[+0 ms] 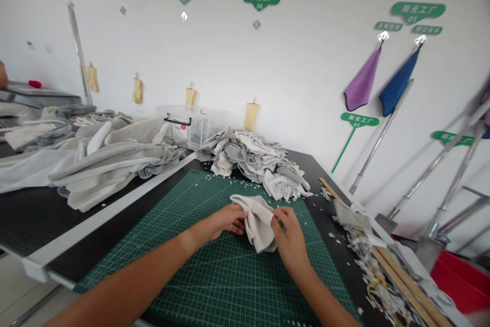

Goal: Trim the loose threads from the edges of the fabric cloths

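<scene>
A light grey-and-white piece of fabric [257, 222] hangs in folds between my two hands, just over a green gridded cutting mat [214, 276]. My left hand [231, 219] pinches its left edge between thumb and fingers. On the opposite side, my right hand [288, 232] grips the upper right edge. The cloth's lower part droops close to the mat; whether it touches I cannot tell. Beyond it, a heap of similar grey and white cloth pieces [248, 151] lies at the mat's far edge, with small white scraps scattered around.
Larger grey-white cloths [111, 164] are piled at left, past a white strip [111, 209]. A clear plastic box [195, 128] stands behind. Along the right edge lie wooden strips [406, 286], scissors [377, 286] and shredded scraps. A red bin [461, 281] is at the far right.
</scene>
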`<act>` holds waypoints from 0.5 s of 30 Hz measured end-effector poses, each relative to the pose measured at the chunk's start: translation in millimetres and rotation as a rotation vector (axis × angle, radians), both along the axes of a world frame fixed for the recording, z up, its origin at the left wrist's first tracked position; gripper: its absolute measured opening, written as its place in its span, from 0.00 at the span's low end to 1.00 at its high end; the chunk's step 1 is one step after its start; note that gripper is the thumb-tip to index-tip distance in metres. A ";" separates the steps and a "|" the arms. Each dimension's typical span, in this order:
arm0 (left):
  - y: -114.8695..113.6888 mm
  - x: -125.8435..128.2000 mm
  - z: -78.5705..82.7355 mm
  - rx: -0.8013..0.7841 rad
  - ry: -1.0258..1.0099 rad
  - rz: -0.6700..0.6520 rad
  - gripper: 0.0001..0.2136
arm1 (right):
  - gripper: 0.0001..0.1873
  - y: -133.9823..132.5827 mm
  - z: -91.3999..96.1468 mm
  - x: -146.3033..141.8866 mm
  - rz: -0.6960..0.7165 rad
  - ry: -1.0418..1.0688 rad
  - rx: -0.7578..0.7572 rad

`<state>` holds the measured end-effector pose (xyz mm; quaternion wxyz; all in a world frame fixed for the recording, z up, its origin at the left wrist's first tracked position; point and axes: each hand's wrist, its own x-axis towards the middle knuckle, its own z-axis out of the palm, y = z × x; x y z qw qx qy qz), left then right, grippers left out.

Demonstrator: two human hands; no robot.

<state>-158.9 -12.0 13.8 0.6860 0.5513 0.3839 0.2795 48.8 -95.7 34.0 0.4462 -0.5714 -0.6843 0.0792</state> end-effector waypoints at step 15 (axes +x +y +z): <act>30.6 -17.3 -8.4 0.295 0.258 0.501 0.14 | 0.21 -4.4 51.8 43.2 -0.419 0.128 0.209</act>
